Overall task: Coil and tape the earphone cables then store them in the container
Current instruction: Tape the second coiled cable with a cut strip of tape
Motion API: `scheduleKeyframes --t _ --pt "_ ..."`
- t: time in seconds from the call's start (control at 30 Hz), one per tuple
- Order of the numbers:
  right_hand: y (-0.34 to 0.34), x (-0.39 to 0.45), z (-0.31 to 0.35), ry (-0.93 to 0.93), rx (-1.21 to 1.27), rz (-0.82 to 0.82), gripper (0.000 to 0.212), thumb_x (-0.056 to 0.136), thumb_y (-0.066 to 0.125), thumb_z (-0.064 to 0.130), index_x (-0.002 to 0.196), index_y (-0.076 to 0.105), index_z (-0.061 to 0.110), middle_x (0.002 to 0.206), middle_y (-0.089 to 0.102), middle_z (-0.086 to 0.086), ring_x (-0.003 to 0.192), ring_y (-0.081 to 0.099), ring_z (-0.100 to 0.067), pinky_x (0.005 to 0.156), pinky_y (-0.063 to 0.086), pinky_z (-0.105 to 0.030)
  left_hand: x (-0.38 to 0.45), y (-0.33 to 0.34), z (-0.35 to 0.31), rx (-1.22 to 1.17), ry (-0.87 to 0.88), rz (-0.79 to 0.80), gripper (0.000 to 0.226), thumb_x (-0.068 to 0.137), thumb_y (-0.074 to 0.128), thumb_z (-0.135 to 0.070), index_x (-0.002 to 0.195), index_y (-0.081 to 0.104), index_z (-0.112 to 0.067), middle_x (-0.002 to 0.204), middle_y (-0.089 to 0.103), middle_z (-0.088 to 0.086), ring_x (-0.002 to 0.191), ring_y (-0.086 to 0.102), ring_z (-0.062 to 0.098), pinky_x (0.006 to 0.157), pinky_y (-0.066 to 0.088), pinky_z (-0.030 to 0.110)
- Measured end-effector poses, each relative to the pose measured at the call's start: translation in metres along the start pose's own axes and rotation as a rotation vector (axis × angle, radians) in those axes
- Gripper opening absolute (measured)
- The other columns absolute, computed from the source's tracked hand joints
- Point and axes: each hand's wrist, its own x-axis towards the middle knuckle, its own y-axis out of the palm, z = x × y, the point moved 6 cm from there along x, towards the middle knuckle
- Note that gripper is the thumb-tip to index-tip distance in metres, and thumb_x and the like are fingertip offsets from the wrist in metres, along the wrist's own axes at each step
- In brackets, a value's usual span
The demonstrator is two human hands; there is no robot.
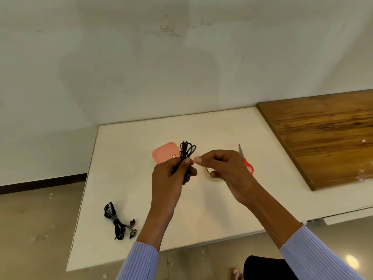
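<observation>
My left hand (173, 170) grips a coiled black earphone cable (186, 150) above the white table (141, 199); its loops stick up past my fingers. My right hand (224, 166) is just to its right, thumb and forefinger pinching what looks like a small piece of clear tape (196, 158) near the coil. A tape roll (210, 174) shows partly under my right palm. A second black earphone cable (117, 221), bundled and wrapped with grey tape, lies at the table's front left. The pink container (164, 153) sits behind my left hand.
Red-handled scissors (245, 158) lie on the table just right of my right hand. A wooden board (323, 138) covers the surface to the right. The wall rises behind the table, and the floor lies to the left and in front.
</observation>
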Motion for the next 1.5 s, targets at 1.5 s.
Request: scheduleKeyframes --t 1.5 --pt "-0.009 0.001 -0.003 0.181 -0.13 0.064 0.026 0.072 0.074 0.036 0.093 0.076 0.02 0.082 0.064 0.003 0.079 0.048 -0.01 0.064 0.041 -0.021 -0.002 0.015 -0.003 -0.359 -0.219 0.139 0.024 0.094 0.05 -0.022 0.09 0.069 -0.008 0.055 0.053 -0.002 0.056 0.055 0.011 0.054 0.04 0.021"
